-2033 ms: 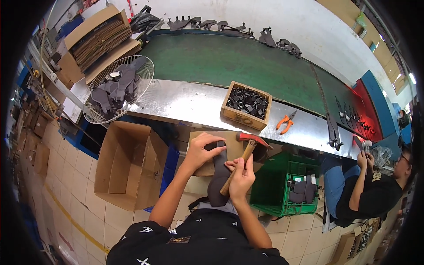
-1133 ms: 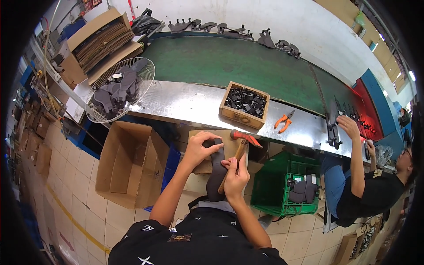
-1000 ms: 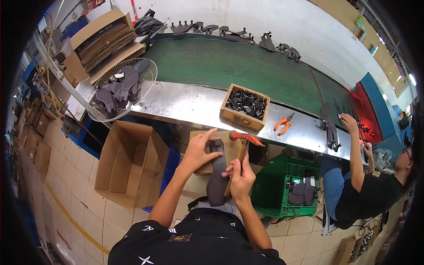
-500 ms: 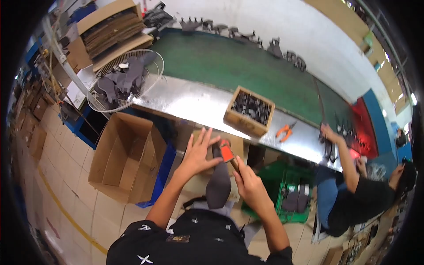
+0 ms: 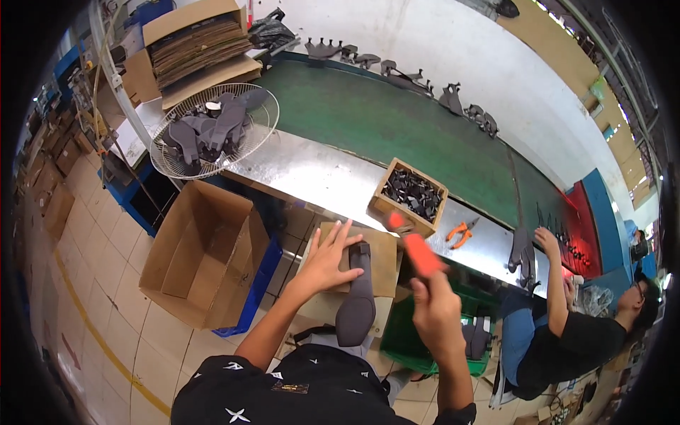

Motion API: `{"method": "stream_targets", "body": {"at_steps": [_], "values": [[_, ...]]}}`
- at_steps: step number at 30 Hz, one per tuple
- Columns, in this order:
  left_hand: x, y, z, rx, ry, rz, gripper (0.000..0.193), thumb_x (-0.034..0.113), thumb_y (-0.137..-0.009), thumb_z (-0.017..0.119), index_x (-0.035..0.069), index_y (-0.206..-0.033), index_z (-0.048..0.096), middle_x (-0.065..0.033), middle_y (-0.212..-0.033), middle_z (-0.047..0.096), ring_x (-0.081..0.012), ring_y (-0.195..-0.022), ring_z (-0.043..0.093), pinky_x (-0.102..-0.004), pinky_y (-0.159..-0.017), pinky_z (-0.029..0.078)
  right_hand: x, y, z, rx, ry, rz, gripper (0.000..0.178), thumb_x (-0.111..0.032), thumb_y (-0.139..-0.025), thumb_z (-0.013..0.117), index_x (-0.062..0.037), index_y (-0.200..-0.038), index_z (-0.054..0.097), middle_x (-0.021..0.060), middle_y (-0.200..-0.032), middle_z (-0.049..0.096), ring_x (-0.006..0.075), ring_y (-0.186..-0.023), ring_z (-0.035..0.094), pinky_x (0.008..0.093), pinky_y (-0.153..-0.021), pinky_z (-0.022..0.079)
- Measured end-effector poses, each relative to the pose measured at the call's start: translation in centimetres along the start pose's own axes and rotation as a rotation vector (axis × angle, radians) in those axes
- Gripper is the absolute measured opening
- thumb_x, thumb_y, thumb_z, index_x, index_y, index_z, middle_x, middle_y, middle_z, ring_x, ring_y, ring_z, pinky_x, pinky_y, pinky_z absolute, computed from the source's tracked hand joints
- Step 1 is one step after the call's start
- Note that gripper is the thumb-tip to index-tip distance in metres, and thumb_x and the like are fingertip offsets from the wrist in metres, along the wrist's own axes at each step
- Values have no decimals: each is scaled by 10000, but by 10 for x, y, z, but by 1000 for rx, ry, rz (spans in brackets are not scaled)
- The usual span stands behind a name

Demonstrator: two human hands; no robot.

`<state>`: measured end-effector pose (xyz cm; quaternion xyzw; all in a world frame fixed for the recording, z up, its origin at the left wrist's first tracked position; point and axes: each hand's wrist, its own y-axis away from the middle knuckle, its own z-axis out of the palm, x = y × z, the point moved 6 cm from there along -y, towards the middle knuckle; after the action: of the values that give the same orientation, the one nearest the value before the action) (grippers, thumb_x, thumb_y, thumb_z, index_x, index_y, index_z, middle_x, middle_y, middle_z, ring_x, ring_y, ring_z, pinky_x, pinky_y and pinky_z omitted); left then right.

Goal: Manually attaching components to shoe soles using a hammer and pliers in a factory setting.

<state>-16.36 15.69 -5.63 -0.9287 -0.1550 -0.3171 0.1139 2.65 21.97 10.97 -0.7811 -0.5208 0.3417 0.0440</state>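
A dark grey paddle-shaped part (image 5: 356,312) lies with its narrow end on a cardboard-covered stand (image 5: 382,263) in front of me, its rounded end toward my body. My left hand (image 5: 327,261) rests flat beside that narrow end, fingers stretched and spread, the thumb against the part. Raised to the right of it, my right hand (image 5: 438,315) is closed round the handle of a red hammer (image 5: 423,253). The hammer is smeared by motion, its head up near the wooden box (image 5: 404,216) of small black pieces.
Orange-handled pliers (image 5: 462,234) lie on the metal bench edge. A wire basket (image 5: 273,131) of grey parts stands left, above an open cardboard carton (image 5: 173,283). At right a co-worker (image 5: 567,347) reaches over the bench. A green crate (image 5: 404,347) sits below.
My right hand has lifted the hammer off the narrow end of the grey part, up and to the right. My left hand stays beside the part. The co-worker's raised hand has shifted slightly.
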Motion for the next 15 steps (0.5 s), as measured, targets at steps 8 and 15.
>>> {"method": "stream_targets", "body": {"at_steps": [8,15], "values": [[18,4,-5,-31,-138,91,768,500,-783,742,228,-1456,492,13,-1501,479,-352,-1511,192,-611,-1199,102,26,24,39,-97,-89,169,463,-18,-923,626,19,-1360,479,234,-1035,679,381,-874,706,391,-707,551],[51,29,-13,135,278,260,206,213,-863,733,60,-1000,735,-56,-1022,702,-273,-1023,650,-423,-915,471,12,-4,-15,191,-145,41,457,-32,-929,637,-24,-1375,537,195,-904,670,318,-725,673,370,-649,530]]}}
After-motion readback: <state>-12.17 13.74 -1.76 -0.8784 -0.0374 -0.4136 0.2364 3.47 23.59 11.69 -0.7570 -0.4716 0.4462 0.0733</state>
